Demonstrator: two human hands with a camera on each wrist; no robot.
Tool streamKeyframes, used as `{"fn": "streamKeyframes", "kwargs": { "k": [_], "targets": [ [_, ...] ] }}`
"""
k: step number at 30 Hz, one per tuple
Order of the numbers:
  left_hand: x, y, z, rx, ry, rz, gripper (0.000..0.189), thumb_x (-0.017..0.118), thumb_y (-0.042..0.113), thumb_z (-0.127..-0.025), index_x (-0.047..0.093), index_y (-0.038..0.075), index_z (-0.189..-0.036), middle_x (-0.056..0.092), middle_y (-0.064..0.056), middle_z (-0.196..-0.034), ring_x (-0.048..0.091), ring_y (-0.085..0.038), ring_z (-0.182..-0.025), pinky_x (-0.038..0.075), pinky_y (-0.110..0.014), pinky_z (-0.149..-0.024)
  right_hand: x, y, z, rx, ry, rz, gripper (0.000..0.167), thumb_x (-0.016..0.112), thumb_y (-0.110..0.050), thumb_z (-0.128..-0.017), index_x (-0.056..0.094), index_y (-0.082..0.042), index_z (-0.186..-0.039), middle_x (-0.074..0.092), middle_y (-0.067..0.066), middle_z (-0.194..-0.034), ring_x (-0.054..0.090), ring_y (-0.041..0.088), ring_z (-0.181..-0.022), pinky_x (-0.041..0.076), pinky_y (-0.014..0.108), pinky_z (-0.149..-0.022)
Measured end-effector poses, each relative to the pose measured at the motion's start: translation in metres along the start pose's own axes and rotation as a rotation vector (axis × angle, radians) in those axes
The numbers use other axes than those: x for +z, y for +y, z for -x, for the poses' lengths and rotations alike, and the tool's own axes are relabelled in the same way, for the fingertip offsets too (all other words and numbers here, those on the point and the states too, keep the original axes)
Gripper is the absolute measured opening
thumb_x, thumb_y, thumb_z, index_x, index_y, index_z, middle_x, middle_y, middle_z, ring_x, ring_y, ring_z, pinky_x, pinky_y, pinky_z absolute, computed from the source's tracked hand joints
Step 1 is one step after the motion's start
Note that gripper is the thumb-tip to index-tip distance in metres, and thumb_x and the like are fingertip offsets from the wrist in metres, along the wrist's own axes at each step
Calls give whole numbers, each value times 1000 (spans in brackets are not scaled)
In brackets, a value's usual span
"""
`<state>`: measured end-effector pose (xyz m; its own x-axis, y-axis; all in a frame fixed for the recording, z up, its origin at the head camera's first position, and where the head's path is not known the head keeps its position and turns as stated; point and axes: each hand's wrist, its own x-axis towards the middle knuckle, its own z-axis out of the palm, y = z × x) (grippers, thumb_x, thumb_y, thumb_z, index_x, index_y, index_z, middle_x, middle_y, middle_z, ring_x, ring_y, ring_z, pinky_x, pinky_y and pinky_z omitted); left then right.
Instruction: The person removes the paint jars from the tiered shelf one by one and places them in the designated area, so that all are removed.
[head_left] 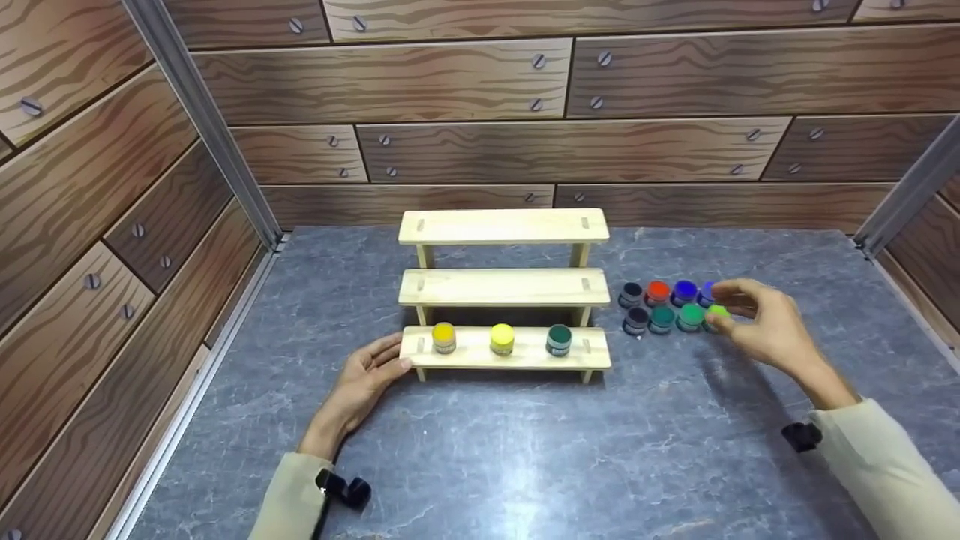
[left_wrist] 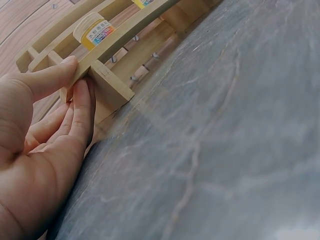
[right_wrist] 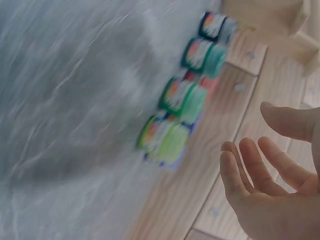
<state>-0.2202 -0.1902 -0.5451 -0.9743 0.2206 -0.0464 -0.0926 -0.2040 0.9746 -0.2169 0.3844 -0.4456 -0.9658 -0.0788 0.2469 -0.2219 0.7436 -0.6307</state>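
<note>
A three-tier wooden display stand (head_left: pixel 504 287) stands mid-table in the head view. My left hand (head_left: pixel 360 390) grips the left end of its lowest tier, thumb on top and fingers underneath. Along that tier sit an orange-yellow paint jar (head_left: pixel 444 339), a yellow paint jar (head_left: pixel 502 340) and a dark green paint jar (head_left: pixel 559 340). My right hand (head_left: pixel 772 330) hovers by the right end of a two-row group of paint jars, nearest the light green jar (right_wrist: pixel 167 140). In the right wrist view its fingers are spread from the thumb, apart from the jars, holding nothing.
The group right of the stand includes a red jar (head_left: pixel 657 292), a blue jar (head_left: pixel 684 292), a teal jar (head_left: pixel 661 319), a green jar (head_left: pixel 690 317) and dark ones. Wood-patterned walls (head_left: pixel 465 150) border the grey marbled table (head_left: pixel 465 457).
</note>
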Motion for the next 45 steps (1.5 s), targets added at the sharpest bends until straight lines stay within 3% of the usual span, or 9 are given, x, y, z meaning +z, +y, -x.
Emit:
{"fn": "streamKeyframes", "kwargs": {
  "k": [3, 7, 10, 12, 18, 25, 45],
  "targets": [
    [0, 0, 0, 4, -5, 1, 68, 67, -2, -99, 35, -16, -158, 45, -37, -157, 64, -20, -127, 56, -25, -107, 5, -13, 1, -32, -8, -15, 44, 77, -13, -99, 64, 5, -137, 68, 31, -131, 67, 53, -118, 58, 45, -99],
    [-1, 0, 0, 8, -14, 1, 68, 66, -3, -100, 33, -16, -158, 43, -37, -159, 64, -19, -128, 56, -25, -106, 13, -28, 2, -67, -23, -45, 44, 79, -12, -98, 65, 4, -137, 69, 29, -131, 67, 49, -118, 59, 25, -99],
    [-2, 0, -1, 9, -12, 1, 68, 66, -3, -100, 33, -15, -158, 43, -37, -159, 64, -19, -128, 56, -25, -106, 19, -38, 2, -82, -41, -62, 44, 79, -13, -98, 65, 3, -137, 69, 27, -131, 68, 47, -118, 51, 6, -95],
    [-1, 0, -1, 8, -9, 3, 68, 66, -4, -100, 33, -16, -158, 43, -37, -159, 64, -19, -127, 56, -25, -105, 24, -45, 2, -94, -53, -80, 43, 80, -12, -97, 66, 3, -136, 70, 26, -130, 69, 46, -118, 50, 3, -93],
    [0, 0, -1, 12, -2, 4, 68, 66, -3, -99, 34, -17, -157, 45, -36, -157, 65, -18, -126, 56, -25, -106, 40, -60, 1, -147, -66, -105, 40, 84, -9, -92, 71, 3, -129, 74, 20, -125, 72, 38, -111, 58, 17, -96],
    [-1, -1, -1, 2, -1, 10, 69, 66, -3, -99, 33, -16, -158, 44, -37, -158, 64, -18, -126, 56, -25, -106, 61, -71, -1, -170, -147, -146, 43, 83, -7, -91, 68, 4, -130, 73, 22, -126, 71, 43, -115, 58, 54, -103],
    [-1, -1, -1, 6, -6, 2, 70, 67, -1, -99, 34, -16, -158, 44, -36, -158, 63, -20, -128, 55, -25, -107, 102, -93, -8, -251, -204, -209, 36, 82, -6, -93, 72, -2, -127, 75, 16, -123, 74, 32, -111, 61, 51, -100]
  ]
}}
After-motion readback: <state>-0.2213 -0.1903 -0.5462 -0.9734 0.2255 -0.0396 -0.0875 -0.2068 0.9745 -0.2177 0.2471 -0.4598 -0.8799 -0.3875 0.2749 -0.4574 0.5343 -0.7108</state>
